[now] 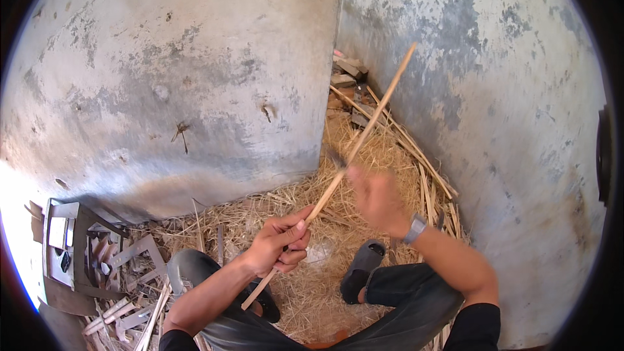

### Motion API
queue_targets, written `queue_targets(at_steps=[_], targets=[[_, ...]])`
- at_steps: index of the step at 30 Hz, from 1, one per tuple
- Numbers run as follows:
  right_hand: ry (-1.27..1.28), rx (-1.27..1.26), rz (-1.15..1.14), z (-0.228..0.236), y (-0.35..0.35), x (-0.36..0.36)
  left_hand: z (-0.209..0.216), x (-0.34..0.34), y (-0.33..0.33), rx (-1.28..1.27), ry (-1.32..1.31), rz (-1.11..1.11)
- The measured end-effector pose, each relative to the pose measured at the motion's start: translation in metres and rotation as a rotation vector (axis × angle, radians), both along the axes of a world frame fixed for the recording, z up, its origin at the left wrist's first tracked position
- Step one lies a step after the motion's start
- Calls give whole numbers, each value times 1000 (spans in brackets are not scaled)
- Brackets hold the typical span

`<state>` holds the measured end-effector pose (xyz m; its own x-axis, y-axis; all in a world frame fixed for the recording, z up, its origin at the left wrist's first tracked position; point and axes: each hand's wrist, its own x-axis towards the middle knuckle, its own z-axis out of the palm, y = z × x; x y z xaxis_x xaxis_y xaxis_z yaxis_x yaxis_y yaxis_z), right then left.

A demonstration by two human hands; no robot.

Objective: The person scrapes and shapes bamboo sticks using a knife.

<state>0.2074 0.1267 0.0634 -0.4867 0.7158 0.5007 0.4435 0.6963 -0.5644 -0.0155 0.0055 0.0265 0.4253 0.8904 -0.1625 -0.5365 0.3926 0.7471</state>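
Observation:
A long, pale bamboo strip (380, 105) slants from low between my knees up toward the right wall. My left hand (278, 244) is wrapped around its lower part, with the thumb on top. Beside the strip's middle, my right hand (377, 198) is closed and smeared by motion. From it a dark, blurred knife blade (336, 158) reaches across to the strip; the handle is hidden in the fist. A grey watch (415, 228) circles my right wrist.
Shavings (325, 315) cover the floor around my sandal (363, 272). More long strips (422, 162) lie along the right wall (520, 156), below bricks (348, 68) in the corner. At left, a broken wooden frame (81, 247) stands near scrap pieces (140, 257).

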Motion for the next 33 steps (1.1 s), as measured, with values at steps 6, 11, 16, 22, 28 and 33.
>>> queue_targets(at_steps=[6, 11, 16, 22, 28, 33], targets=[[45, -35, 128, -24, -30, -10, -2, 6, 5, -4, -6, -13], [52, -16, -42, 3, -9, -9, 9, 4, 3, -23, -97, -21], [0, -72, 123, -6, -22, -9, 1, 0, 0, -82, -149, -17], [29, -120, 201, -14, -39, -18, -1, -3, 5, -112, -149, 8], [5, -305, 150, -7, -43, -22, 7, -5, 6, -56, -195, -9], [425, -766, 149, 12, -18, -9, 3, -8, 2, -35, -191, -12]])
